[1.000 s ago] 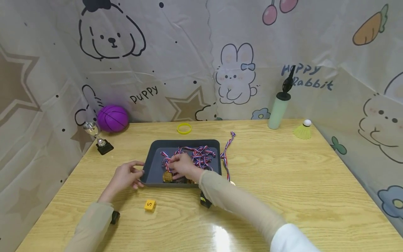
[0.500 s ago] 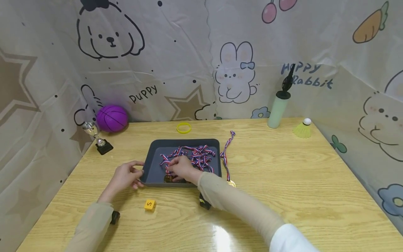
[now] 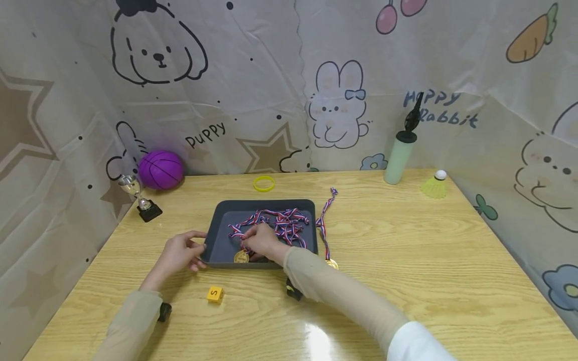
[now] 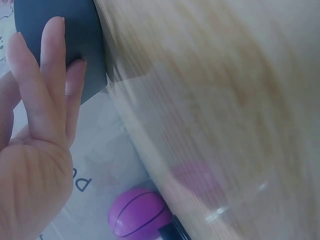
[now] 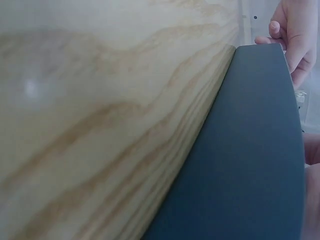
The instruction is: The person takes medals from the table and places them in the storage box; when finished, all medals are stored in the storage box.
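My arms wear sheer beige sleeves; the right one shows white cloth near the shoulder. A small black camera sits strapped under each wrist.

Gold medal [image 3: 241, 256] back in view

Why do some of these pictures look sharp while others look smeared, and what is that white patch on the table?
Head view: sharp overall; the white patch is glare from overhead light on the glossy wooden table, and the edges bow slightly from the wide lens. Left wrist view: the wood is streaked with blur; only the left hand and purple ball read clearly. Right wrist view: too close, so wood and dark grey tray look soft.
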The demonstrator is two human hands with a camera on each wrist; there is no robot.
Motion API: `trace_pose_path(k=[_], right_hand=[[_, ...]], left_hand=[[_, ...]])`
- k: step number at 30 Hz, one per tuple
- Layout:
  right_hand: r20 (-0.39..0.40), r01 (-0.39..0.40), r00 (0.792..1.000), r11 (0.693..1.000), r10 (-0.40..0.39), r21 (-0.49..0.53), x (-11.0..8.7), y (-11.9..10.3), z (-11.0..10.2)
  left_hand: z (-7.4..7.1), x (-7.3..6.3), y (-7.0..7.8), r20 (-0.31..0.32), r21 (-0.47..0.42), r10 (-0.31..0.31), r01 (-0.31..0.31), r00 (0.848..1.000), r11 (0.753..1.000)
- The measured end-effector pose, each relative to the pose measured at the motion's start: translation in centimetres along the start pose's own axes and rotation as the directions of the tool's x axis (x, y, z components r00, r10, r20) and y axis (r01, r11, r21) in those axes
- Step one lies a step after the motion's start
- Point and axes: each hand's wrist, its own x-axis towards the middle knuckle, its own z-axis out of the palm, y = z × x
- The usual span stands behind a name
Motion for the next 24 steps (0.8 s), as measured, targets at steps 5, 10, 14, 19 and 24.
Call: trace_pose_path(k=[5, 10, 14, 19, 24], right_hand=[[0.038, 0.019, 0.999, 0.999, -0.021, 0.041, -0.1, -0.2, -0.2], [0.066, 0.045, 0.997, 0.998, -0.048, 0.049, 0.0, -0.2, -0.3], [0.104, 0.077, 0.991, 0.997, -0.078, 0.021, 0.1, -0.3, -0.4], [0.146, 0.087, 0.985, 0.996, -0.090, 0.031, -0.1, -1.0, -1.3], [0.159, 0.105, 0.981, 0.993, -0.112, 0.052, -0.4, -1.6, -3.7]], left_hand=[[0.0, 0.0, 0.0, -0.004, 0.004, -0.008, 0.008, 1.000, 1.000], [0.1, 0.0, 0.0, -0.005, 0.001, -0.009, 0.009, 1.000, 1.000], [0.0, 0.0, -0.1, -0.006, -0.003, -0.011, 0.011, 1.000, 1.000], [0.0, 0.1, -0.2, -0.006, 0.004, -0.010, 0.010, 1.000, 1.000], [0.2, 0.2, 0.0, -0.011, 0.005, -0.020, 0.020, 1.000, 1.000]])
